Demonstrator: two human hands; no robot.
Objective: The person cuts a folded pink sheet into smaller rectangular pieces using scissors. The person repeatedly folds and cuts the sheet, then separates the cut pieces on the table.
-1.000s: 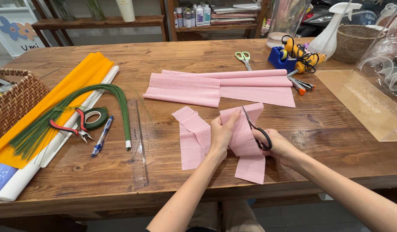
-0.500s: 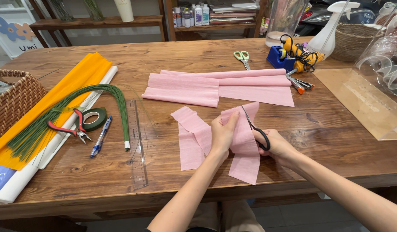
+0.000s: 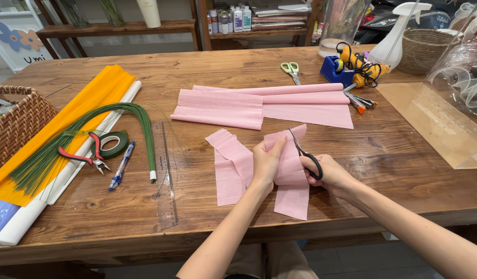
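The left hand (image 3: pixel 267 164) has a pinching grip on a strip of pink crepe paper (image 3: pixel 290 170), thumb in front and fingers curled behind its upper edge, holding it up off the worktop (image 3: pixel 383 150). The right hand (image 3: pixel 331 174) is clenched through the black loops of a pair of scissors (image 3: pixel 304 157), whose blades point up and left into the paper's top edge. Both forearms come in from the near edge, the left one rising almost straight, the right one slanting in from the near right, wrist low over the wood.

Just left of the held strip, a second pink strip (image 3: pixel 229 165) lies flat, touching it. Farther off, a long fold of pink crepe (image 3: pixel 259 106) stretches across the middle of the worktop. Beyond that lie green-handled scissors (image 3: pixel 290 70) and a blue tape dispenser (image 3: pixel 334 72).

To the left sit a clear ruler (image 3: pixel 165 181), a bundle of green wire stems (image 3: pixel 83 142), red pliers (image 3: pixel 86 155), a roll of green tape (image 3: pixel 114 143), a blue pen (image 3: pixel 121 166) and an orange paper roll (image 3: pixel 78 113). A wicker basket (image 3: pixel 16 126) stands at the far left edge.
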